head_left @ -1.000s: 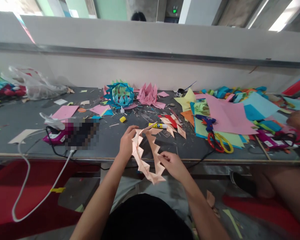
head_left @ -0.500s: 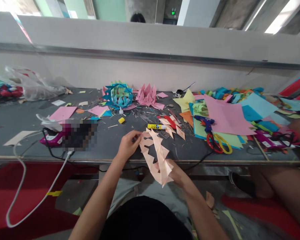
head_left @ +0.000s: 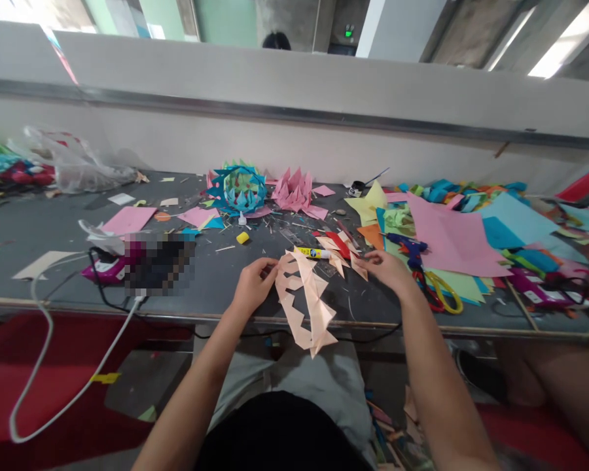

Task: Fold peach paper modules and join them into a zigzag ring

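My left hand (head_left: 256,282) is closed, pinching one end of a peach paper band with jagged, pointed edges. The band (head_left: 319,307) curves into a loop and hangs down over the table's front edge. To its right, my right hand (head_left: 387,269) has its thumb and fingertips together at the edge of a pointed peach paper piece (head_left: 359,267), which lies on the table with several similar pieces (head_left: 338,261). A yellow glue stick (head_left: 308,252) lies just behind the band, close to a red strip (head_left: 338,243).
Spiky blue (head_left: 240,190) and pink (head_left: 294,190) paper flowers stand at the back. Coloured sheets (head_left: 466,232), a glue gun (head_left: 407,247) and yellow-red scissors (head_left: 439,294) lie on the right. A white cable (head_left: 49,347) loops over the left front edge. Another person's leg (head_left: 554,373) is at right.
My right hand has let go of the band's lower end and moved up and right to the loose peach pieces. My left hand keeps its hold. The view has shifted slightly.
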The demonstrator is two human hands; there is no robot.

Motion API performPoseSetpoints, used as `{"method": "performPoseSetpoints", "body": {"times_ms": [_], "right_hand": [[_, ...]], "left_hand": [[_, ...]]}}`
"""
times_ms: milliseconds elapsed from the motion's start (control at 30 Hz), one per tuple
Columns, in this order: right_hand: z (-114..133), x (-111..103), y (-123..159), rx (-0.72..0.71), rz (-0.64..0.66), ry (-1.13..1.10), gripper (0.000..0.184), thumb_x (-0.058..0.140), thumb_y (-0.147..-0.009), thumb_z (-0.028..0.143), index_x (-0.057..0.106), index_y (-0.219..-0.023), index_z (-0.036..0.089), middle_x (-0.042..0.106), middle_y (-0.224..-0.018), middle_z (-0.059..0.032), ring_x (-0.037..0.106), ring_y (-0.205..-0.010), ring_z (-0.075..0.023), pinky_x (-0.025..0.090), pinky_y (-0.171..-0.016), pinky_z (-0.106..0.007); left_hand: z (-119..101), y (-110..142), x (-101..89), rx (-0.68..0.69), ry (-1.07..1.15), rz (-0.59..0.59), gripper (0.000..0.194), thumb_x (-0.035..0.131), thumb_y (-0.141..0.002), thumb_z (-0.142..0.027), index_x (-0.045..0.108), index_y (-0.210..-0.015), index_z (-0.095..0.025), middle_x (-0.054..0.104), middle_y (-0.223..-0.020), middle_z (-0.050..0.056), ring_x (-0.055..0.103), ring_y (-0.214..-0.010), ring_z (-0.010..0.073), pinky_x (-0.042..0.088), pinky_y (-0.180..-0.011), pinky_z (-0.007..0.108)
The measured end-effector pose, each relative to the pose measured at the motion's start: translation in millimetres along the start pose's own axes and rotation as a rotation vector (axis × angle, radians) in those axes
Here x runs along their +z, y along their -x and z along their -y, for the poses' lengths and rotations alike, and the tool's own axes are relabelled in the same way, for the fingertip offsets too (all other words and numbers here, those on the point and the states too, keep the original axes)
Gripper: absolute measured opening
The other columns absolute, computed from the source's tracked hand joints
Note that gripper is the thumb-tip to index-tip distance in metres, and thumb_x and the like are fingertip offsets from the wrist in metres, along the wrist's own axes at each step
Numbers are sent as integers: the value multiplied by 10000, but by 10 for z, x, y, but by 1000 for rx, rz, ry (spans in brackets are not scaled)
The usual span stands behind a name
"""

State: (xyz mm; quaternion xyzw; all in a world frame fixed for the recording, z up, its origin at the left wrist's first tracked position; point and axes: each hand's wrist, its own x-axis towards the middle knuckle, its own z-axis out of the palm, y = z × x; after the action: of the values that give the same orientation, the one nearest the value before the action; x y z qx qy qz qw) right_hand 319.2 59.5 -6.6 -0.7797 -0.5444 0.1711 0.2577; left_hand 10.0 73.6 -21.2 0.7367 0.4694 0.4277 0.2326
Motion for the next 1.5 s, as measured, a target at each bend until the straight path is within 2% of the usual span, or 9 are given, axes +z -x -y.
{"method": "performPoseSetpoints", "body": {"times_ms": [167,300,633,833,1000,1100,1200,1333,1500], "right_hand": [[4,20,-117,-43,196,116,395,628,-575,521,661,-775,182,604,-644,-21,524,-580,-158,321,-496,-246],[-45,-2,-148,-41,236,45,343,639,-559,500,618,-678,179,576,-592,3,484,-539,-130,282,-471,-234],[63,-152,215,-37,306,-506,397,638,-603,529,544,-738,168,502,-453,50,395,-400,-74,248,-415,-203],[176,-3,386,-110,387,-846,390,682,-603,490,579,-822,184,635,-725,-24,544,-574,-102,361,-452,-188],[296,119,418,-66,501,-1016,595,567,-518,725,585,-781,192,606,-736,-31,570,-623,-150,417,-480,-237],[355,207,393,-50,398,-925,477,627,-539,637,523,-622,179,502,-560,32,475,-491,-95,372,-455,-218],[388,276,390,-136,366,-770,377,724,-528,457,508,-658,176,429,-495,80,407,-461,-66,321,-462,-194],[410,322,474,-249,349,-531,335,662,-624,409,593,-858,179,550,-601,38,508,-576,-117,381,-570,-240],[430,375,627,-394,344,-307,182,547,-727,351,625,-732,187,616,-763,-24,565,-714,-163,412,-665,-270]], "left_hand": [[4,7,8,-4,-5,8,179,498,-782,-288,631,-820,-174,659,-774,19,544,-594,109,437,-562,206],[17,8,19,-4,19,10,183,491,-788,-298,626,-804,-175,652,-745,13,546,-592,108,441,-576,208],[-2,-2,21,-14,-1,12,167,497,-773,-267,628,-812,-171,650,-734,18,533,-574,110,433,-555,214],[4,1,25,-18,6,20,167,496,-776,-266,628,-817,-172,649,-736,12,529,-571,105,430,-555,208],[-14,-3,21,-19,10,18,186,493,-783,-288,633,-812,-168,660,-770,20,531,-574,104,429,-555,210],[-18,-1,27,-16,17,7,180,500,-779,-283,635,-806,-166,662,-768,21,535,-582,106,434,-562,212],[-11,2,35,-22,21,4,171,506,-772,-272,636,-813,-168,663,-774,21,542,-591,108,440,-563,214],[-9,4,41,-27,27,4,166,505,-770,-261,634,-820,-168,665,-779,24,548,-600,110,443,-564,214],[-10,14,38,-32,22,7,165,507,-765,-255,637,-826,-174,661,-755,16,544,-588,106,436,-547,209]]}}
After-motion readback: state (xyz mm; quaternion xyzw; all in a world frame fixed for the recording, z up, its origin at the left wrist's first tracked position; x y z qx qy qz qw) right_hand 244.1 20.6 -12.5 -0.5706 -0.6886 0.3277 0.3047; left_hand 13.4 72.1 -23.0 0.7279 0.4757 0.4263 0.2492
